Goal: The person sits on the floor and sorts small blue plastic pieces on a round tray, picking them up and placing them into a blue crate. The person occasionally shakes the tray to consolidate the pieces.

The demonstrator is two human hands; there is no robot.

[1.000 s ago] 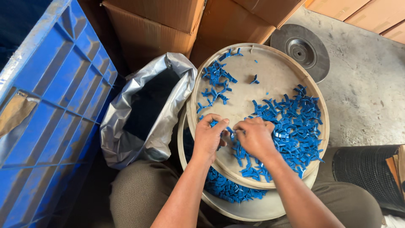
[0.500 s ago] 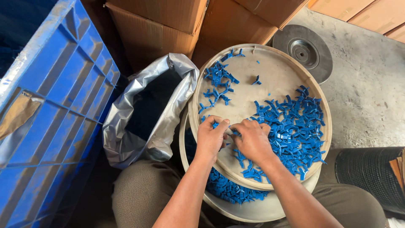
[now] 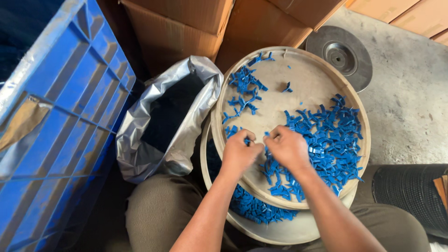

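Observation:
A round beige tray [image 3: 322, 74] rests on my lap, over a second round tray [image 3: 298, 231] that also holds blue pieces. Several small blue plastic parts [image 3: 331, 140] are heaped on the right of the upper tray, with a smaller cluster [image 3: 245, 88] at its upper left. My left hand [image 3: 240, 154] and my right hand [image 3: 287, 147] meet at the tray's near left, knuckles almost touching. Both pinch a small blue part [image 3: 247, 140] between the fingertips; the part is mostly hidden by the fingers.
A silver foil bag [image 3: 163, 121] stands open to the left of the trays. A large blue plastic crate [image 3: 60, 126] fills the left side. Cardboard boxes [image 3: 186, 23] stand behind. A grey metal disc [image 3: 345, 56] lies on the concrete floor, and a black ribbed roll [image 3: 410, 196] lies at right.
Both hands have drawn closer together and curled tighter over a blue part near the tray's near left. The piles look the same.

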